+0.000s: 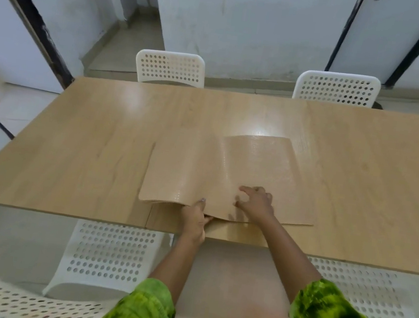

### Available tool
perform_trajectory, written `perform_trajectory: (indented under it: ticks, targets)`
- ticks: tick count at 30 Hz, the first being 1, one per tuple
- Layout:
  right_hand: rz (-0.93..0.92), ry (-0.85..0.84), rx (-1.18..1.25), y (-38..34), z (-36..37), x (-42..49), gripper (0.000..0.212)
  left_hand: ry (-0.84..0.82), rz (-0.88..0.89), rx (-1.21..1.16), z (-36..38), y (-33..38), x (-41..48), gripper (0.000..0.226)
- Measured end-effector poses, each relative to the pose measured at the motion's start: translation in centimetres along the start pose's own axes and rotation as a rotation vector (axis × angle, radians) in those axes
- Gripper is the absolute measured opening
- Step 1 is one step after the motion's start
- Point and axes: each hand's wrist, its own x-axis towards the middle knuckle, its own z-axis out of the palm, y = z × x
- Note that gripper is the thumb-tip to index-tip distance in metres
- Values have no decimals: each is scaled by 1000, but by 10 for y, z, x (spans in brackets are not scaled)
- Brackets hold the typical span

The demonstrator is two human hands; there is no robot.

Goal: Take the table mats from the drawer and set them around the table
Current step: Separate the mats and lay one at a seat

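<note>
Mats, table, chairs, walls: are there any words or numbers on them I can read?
None.
The mats show only a pattern of small dots, no letters.
The table, the white chairs and the walls carry no label, brand, number or sign that shows.

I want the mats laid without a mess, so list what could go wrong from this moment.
1. The stack of mats sits near the table's near edge, and the left hand grips it right there; a pull could drag mats off.
2. The right hand presses the curling top mat; several may lift together.
3. The mats nearly match the tabletop colour, so skewed placement may go unnoticed.
</note>
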Motion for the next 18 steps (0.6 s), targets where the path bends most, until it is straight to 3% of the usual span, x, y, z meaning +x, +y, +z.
perform_trajectory:
  ticks: [1,7,13,18]
  targets:
    - [-17,-9,10,-6,6,-1,48,-11,30,5,-1,3,-1,12]
    - [13,27,40,-22,16,-7,38,-20,172,-289,-34,41,2,24]
    - [-335,-70,417,-92,12,-33,35,-8,391,-44,-39,42,-4,29]
    - [-472,-48,293,-128,24,-50,49,-114,498,82,-39,39,-8,26]
